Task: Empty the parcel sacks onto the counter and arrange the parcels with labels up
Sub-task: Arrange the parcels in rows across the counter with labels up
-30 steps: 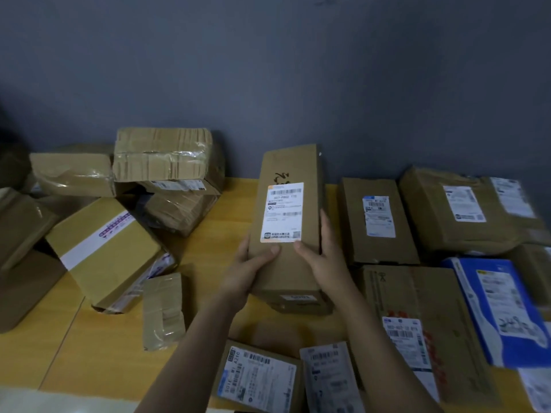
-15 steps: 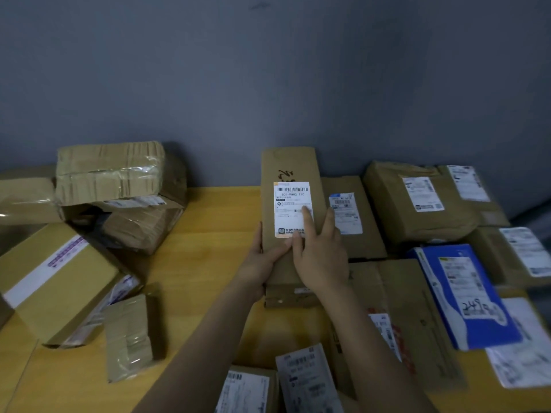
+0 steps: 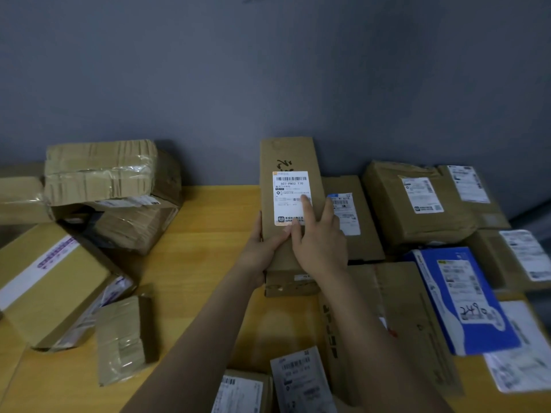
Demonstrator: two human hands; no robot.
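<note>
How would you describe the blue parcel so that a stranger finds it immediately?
Look at the right side of the yellow wooden counter, where brown cardboard parcels lie labels up. The flat blue parcel lies among them. It alone is blue, and its white label bears handwritten black digits.

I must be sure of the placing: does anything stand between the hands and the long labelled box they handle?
Nothing visible does. The left hand holds the long box by its left edge, and the right hand touches its label; no other parcel comes between.
</note>
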